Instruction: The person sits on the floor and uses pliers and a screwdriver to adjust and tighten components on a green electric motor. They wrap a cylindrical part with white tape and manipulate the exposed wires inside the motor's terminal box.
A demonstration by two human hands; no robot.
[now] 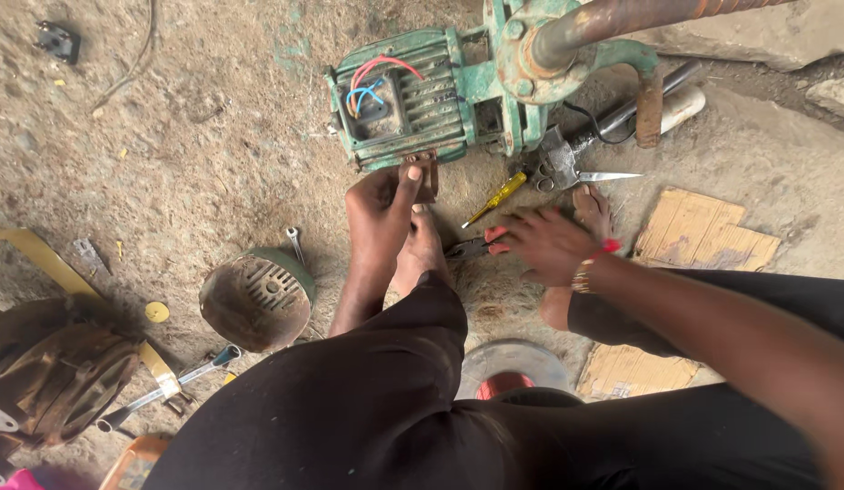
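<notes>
Left hand [378, 210]: we pinch the rusty plate [424, 171] against the green motor [413, 95] | right hand [544, 243]: fingers closing on pliers [467, 248] | seat plate squarely.

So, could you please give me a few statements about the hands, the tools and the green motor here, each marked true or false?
1. The left hand touches a rusty plate at the green motor. True.
2. The right hand holds a hammer. False: it rests on red-handled pliers.
3. The yellow-handled screwdriver lies on the ground. True.
4. The motor's terminal box is closed. False: it is open, showing red and blue wires.
</notes>
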